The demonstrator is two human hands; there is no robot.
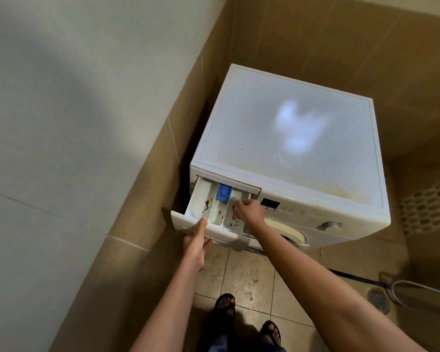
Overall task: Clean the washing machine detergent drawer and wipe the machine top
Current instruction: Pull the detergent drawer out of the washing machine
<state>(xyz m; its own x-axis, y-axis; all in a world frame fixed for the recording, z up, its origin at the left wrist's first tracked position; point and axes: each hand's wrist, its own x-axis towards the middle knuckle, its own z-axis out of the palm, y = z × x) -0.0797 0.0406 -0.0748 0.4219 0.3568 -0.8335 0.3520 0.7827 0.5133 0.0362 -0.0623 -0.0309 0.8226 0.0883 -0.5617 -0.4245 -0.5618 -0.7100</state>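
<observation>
A white front-loading washing machine stands in a tiled corner; its top (252, 128) is dull, with a yellowish stain (341, 189) near the front edge. The detergent drawer (201, 199) is pulled out at the machine's upper left. It has three compartments, a blue insert (223, 192) in the middle one, and brown residue spots (207, 204). My left hand (197, 240) grips the drawer's front panel, thumb on top and fingers underneath. My right hand (248, 210) reaches into the right compartment with bent fingers; whether it holds anything is hidden.
A grey wall is close on the left and brown tiled walls enclose the corner. The control panel with display (269, 205) and dial (331, 225) lies right of the drawer. On the floor at right are a drain (378, 299) and a hose (417, 285). My sandalled feet (224, 304) stand below.
</observation>
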